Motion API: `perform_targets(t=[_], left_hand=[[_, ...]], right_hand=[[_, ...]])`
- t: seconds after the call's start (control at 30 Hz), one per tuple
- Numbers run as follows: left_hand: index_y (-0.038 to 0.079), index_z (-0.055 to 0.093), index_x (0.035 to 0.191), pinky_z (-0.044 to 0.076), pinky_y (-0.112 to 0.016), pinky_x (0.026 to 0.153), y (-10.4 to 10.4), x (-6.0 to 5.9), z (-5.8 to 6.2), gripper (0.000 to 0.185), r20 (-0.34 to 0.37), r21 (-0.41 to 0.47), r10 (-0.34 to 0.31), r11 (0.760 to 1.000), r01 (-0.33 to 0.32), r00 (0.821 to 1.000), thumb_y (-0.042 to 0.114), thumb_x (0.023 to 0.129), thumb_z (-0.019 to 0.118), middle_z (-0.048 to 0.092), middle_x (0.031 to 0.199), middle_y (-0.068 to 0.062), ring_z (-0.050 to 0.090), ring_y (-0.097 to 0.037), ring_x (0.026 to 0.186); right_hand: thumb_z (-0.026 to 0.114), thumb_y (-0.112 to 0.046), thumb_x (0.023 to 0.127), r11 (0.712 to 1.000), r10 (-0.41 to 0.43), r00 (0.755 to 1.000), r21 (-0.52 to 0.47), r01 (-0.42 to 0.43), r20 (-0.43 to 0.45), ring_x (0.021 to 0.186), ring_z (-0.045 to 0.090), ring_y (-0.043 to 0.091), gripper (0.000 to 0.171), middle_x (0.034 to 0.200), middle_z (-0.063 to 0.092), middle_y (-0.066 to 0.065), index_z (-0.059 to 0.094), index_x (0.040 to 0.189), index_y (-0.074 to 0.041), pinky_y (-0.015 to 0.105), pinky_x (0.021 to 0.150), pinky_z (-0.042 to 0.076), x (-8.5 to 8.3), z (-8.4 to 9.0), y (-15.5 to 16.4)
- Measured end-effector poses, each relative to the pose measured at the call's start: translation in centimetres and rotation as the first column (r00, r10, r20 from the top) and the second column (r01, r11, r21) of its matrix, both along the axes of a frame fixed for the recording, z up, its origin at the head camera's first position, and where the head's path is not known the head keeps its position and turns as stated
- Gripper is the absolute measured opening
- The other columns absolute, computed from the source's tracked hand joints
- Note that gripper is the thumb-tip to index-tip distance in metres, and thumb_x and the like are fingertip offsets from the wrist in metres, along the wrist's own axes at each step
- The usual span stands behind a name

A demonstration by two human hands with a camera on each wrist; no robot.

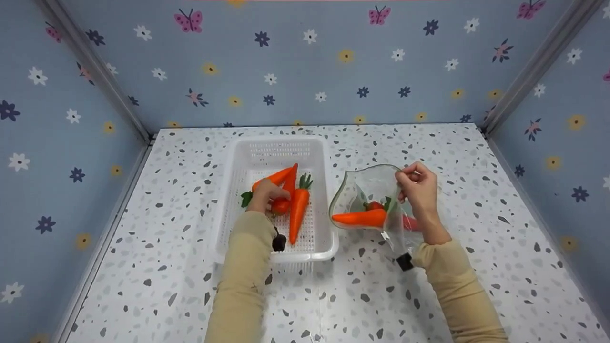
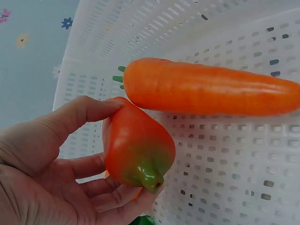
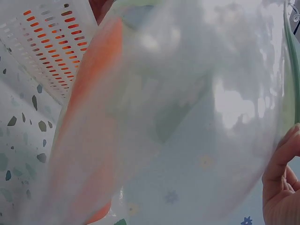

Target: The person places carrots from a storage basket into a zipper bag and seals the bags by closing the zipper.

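In the head view my left hand (image 1: 268,193) reaches into a white perforated basket (image 1: 332,238). Thumb and fingers curl round a red pepper (image 2: 138,143), whose green stem faces the left wrist camera. Beside it lies a carrot (image 1: 299,214) with green tops; further orange pieces (image 1: 274,178) sit partly under the hand. My right hand (image 1: 421,188) pinches the rim of a clear bag (image 1: 355,186) with a green edge, holding its mouth open toward the basket. Inside the bag are a carrot (image 1: 360,217) and a smaller red vegetable (image 1: 375,205). Glare on the plastic blurs the right wrist view.
Basket and bag stand side by side on a white speckled table (image 1: 157,228). Blue patterned panels (image 1: 305,62) rise behind and on both sides. A small black block (image 1: 405,262) is at the right wrist, and another dark one (image 1: 279,242) near the left.
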State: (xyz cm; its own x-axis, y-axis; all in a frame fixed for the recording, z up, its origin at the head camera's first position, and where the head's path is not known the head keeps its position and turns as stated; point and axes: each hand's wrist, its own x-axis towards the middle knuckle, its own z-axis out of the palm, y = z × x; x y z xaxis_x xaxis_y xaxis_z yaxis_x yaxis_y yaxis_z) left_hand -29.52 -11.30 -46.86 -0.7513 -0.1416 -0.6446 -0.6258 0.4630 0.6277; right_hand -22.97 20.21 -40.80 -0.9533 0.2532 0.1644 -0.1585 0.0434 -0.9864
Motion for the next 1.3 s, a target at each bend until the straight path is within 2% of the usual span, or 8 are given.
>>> perform_targets(t=[0.13, 0.27, 0.43, 0.63, 0.73, 1.0, 1.23, 1.3], left_hand=[[0.002, 0.039, 0.119, 0.049, -0.043, 0.072, 0.0, 0.2, 0.6, 0.061, -0.038, -0.002, -0.013, 1.000, 0.013, 0.999, 0.013, 0.068, 0.070, 0.048, 0.105, -0.014, 0.050, -0.028, 0.089], [0.001, 0.038, 0.117, 0.049, -0.043, 0.071, 0.0, 0.6, 1.9, 0.060, -0.085, -0.008, -0.061, 0.998, 0.060, 0.995, 0.015, 0.068, 0.070, 0.046, 0.103, -0.012, 0.049, -0.027, 0.088], [-0.001, 0.044, 0.110, 0.049, -0.043, 0.070, 0.4, 1.2, 3.6, 0.051, -0.145, -0.037, -0.131, 0.991, 0.127, 0.981, 0.017, 0.069, 0.069, 0.049, 0.102, -0.013, 0.051, -0.027, 0.088], [0.001, 0.045, 0.112, 0.049, -0.040, 0.072, 1.0, 2.1, 5.4, 0.053, -0.197, 0.002, -0.173, 0.984, 0.177, 0.965, 0.019, 0.071, 0.072, 0.050, 0.106, -0.013, 0.052, -0.028, 0.092], [0.000, 0.049, 0.112, 0.050, -0.039, 0.069, 1.2, 2.9, 6.1, 0.051, -0.240, 0.012, -0.198, 0.978, 0.207, 0.950, 0.019, 0.071, 0.073, 0.051, 0.105, -0.014, 0.054, -0.027, 0.090], [0.001, 0.059, 0.106, 0.051, -0.032, 0.063, 2.3, 5.2, 7.8, 0.041, -0.355, 0.052, -0.240, 0.960, 0.275, 0.903, 0.014, 0.070, 0.073, 0.055, 0.097, -0.014, 0.057, -0.025, 0.083], [0.002, 0.064, 0.105, 0.050, -0.032, 0.066, 3.5, 7.2, 9.1, 0.037, -0.469, -0.040, -0.355, 0.923, 0.382, 0.809, 0.012, 0.070, 0.072, 0.057, 0.093, -0.010, 0.056, -0.023, 0.081], [0.003, 0.064, 0.105, 0.050, -0.031, 0.065, 3.7, 7.7, 9.3, 0.037, -0.491, -0.057, -0.371, 0.916, 0.396, 0.788, 0.011, 0.070, 0.073, 0.058, 0.092, -0.009, 0.056, -0.022, 0.080]], right_hand=[[0.055, 0.006, 0.077, 1.000, 0.005, 1.000, -0.005, -0.005, -0.013, 0.030, 0.039, 0.011, 0.006, 0.051, 0.048, 0.005, 0.052, 0.073, 0.003, 0.021, 0.028, 0.034, 0.0, -0.1, 0.0], [0.055, 0.005, 0.078, 1.000, 0.011, 1.000, 0.005, -0.011, 0.005, 0.031, 0.039, 0.011, 0.006, 0.052, 0.049, 0.004, 0.052, 0.075, 0.002, 0.021, 0.029, 0.035, 0.0, -0.1, 0.0], [0.055, 0.005, 0.079, 1.000, 0.017, 0.999, 0.004, -0.017, 0.039, 0.032, 0.040, 0.011, 0.005, 0.053, 0.050, 0.004, 0.052, 0.076, 0.001, 0.021, 0.031, 0.036, 0.2, 0.3, 0.0], [0.053, 0.007, 0.078, 0.999, 0.033, 0.998, -0.005, -0.032, 0.054, 0.033, 0.040, 0.010, 0.006, 0.053, 0.049, 0.004, 0.051, 0.075, 0.002, 0.020, 0.031, 0.036, 1.0, 1.6, -0.6], [0.053, 0.008, 0.078, 1.000, 0.029, 0.998, -0.011, -0.029, 0.060, 0.033, 0.040, 0.010, 0.007, 0.053, 0.049, 0.003, 0.051, 0.075, 0.002, 0.019, 0.031, 0.036, 1.2, 1.9, -0.7], [0.053, 0.007, 0.078, 1.000, 0.027, 0.998, 0.007, -0.027, 0.053, 0.033, 0.040, 0.010, 0.007, 0.053, 0.049, 0.003, 0.051, 0.074, 0.001, 0.019, 0.031, 0.036, 1.1, 1.8, -0.8], [0.052, 0.009, 0.077, 0.999, 0.041, 0.999, -0.007, -0.041, 0.008, 0.030, 0.040, 0.010, 0.005, 0.049, 0.048, 0.004, 0.051, 0.074, 0.004, 0.019, 0.029, 0.035, 1.0, 1.6, -0.9], [0.052, 0.008, 0.077, 0.999, 0.039, 0.999, 0.002, -0.039, 0.007, 0.030, 0.040, 0.010, 0.005, 0.049, 0.048, 0.003, 0.052, 0.074, 0.004, 0.019, 0.029, 0.035, 1.0, 1.6, -0.9]])
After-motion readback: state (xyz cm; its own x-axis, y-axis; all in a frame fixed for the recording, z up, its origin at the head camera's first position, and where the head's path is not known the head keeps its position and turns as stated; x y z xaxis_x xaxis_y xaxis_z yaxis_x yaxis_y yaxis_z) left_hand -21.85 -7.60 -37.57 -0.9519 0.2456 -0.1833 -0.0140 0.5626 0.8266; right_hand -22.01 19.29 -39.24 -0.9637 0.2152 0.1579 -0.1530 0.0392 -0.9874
